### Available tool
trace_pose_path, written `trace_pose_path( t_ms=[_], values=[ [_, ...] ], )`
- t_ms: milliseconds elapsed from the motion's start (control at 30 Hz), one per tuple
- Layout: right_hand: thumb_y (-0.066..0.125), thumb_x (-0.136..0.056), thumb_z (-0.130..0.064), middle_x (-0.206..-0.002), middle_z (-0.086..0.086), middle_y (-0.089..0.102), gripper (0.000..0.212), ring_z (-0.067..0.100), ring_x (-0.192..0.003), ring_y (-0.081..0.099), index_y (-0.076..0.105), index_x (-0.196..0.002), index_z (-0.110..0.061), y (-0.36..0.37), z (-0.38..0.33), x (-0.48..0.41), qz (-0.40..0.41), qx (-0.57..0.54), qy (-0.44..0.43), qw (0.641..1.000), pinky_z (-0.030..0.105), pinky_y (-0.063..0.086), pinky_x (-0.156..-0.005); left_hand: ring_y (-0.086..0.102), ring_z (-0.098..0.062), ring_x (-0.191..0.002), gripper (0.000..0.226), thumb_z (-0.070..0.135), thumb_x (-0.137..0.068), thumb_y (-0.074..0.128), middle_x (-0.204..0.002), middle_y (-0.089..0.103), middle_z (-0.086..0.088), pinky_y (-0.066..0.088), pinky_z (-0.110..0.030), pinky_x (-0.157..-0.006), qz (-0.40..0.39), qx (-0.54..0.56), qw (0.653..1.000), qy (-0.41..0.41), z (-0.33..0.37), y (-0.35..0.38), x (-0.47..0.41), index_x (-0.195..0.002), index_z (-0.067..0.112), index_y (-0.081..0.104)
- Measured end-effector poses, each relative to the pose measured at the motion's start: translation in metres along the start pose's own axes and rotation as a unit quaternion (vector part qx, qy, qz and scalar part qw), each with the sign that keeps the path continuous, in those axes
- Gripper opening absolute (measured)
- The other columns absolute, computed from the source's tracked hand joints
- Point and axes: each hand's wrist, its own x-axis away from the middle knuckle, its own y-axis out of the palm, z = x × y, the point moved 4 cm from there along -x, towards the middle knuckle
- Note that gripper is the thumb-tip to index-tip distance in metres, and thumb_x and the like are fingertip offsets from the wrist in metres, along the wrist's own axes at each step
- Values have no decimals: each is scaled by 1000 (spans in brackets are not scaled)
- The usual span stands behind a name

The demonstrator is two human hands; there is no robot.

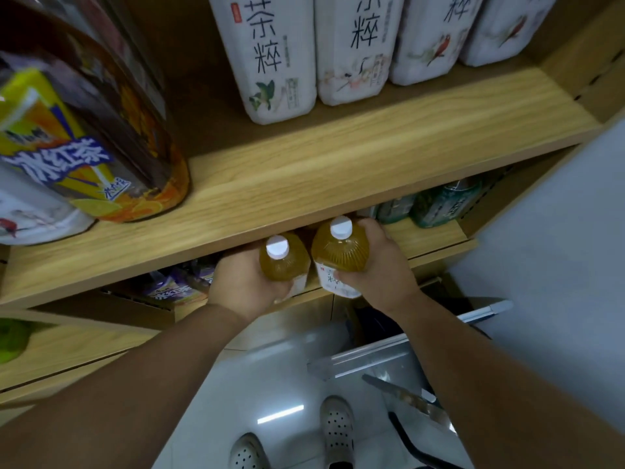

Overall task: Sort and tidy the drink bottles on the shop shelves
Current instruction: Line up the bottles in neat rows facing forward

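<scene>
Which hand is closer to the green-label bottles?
Right. The right hand grips one tea bottle just left of the green-label bottles; the left hand grips the other tea bottle farther left.

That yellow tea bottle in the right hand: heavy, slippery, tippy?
Probably heavy for its size: the yellow tea bottle looks full to the shoulder. Its ribbed shoulder suggests fairly stiff plastic. The right hand grips round the label, which may be slick.

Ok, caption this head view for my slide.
Left hand grips the left amber bottle, right hand the right amber bottle, at the lower shelf edge, under a wooden shelf of white-labelled bottles.
</scene>
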Motion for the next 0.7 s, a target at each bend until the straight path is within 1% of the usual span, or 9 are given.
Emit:
trace_pose_path(
  t_ms=[67,167,200,267,367,467,567,633,700],
  values=[
    [93,-67,-19,-137,-2,56,89,14,-121,55,46,-142,-27,-13,-5,17,-2,-6,6,1000,30,45,-99,67,-23,-85,33,37,-58,79,-84,70,4,49,-31,-72,15,29,999,33,5,-8,14,-86,24,67],
    [94,-67,-19,-135,-9,57,89,9,-121,54,46,-140,-36,-39,-16,51,1,-36,19,999,32,47,-103,56,-12,-95,71,30,-50,94,-102,63,5,39,-23,-77,15,33,998,49,14,-25,45,-115,22,68],
    [94,-67,-19,-132,-12,57,88,8,-120,54,45,-137,-41,-49,-21,65,4,-44,22,999,33,48,-103,57,-13,-97,75,33,-48,94,-103,63,5,39,-23,-78,15,31,998,59,18,-32,56,-117,23,67],
    [95,-66,-19,-130,-16,58,86,8,-119,55,45,-131,-46,-70,-30,91,8,-53,32,998,36,50,-103,61,-15,-98,74,44,-45,86,-102,64,9,44,-25,-78,18,40,996,79,29,-47,78,-115,31,67],
    [96,-64,-16,-127,-22,60,83,6,-119,58,50,-124,-52,-103,-43,124,16,-75,42,996,38,55,-100,63,-10,-102,75,56,-42,81,-105,63,20,49,-28,-85,37,63,995,74,45,-74,107,-114,40,64],
    [98,-62,-19,-121,-28,63,85,2,-116,61,49,-119,-59,-137,-65,142,14,-86,32,996,32,57,-93,64,-1,-95,71,51,-41,86,-101,67,19,53,-31,-83,50,99,992,59,67,-105,124,-110,42,69],
    [98,-59,-20,-119,-26,64,86,0,-111,64,50,-122,-53,-172,-94,137,15,-92,4,996,33,59,-89,64,0,-86,60,38,-40,93,-91,70,16,51,-28,-74,69,119,988,65,93,-140,124,-94,45,68],
    [98,-58,-16,-119,-21,66,85,2,-111,64,53,-125,-43,-192,-118,123,20,-88,-22,996,37,60,-90,65,-4,-90,63,39,-41,93,-96,70,13,52,-31,-77,94,124,986,67,107,-161,117,-98,39,69],
    [98,-60,-15,-120,-18,65,85,4,-110,63,52,-127,-41,-209,-144,102,16,-89,-51,995,33,60,-87,67,-9,-94,64,41,-41,93,-99,71,12,54,-33,-82,124,136,981,66,121,-180,108,-101,36,69]
  ],
)
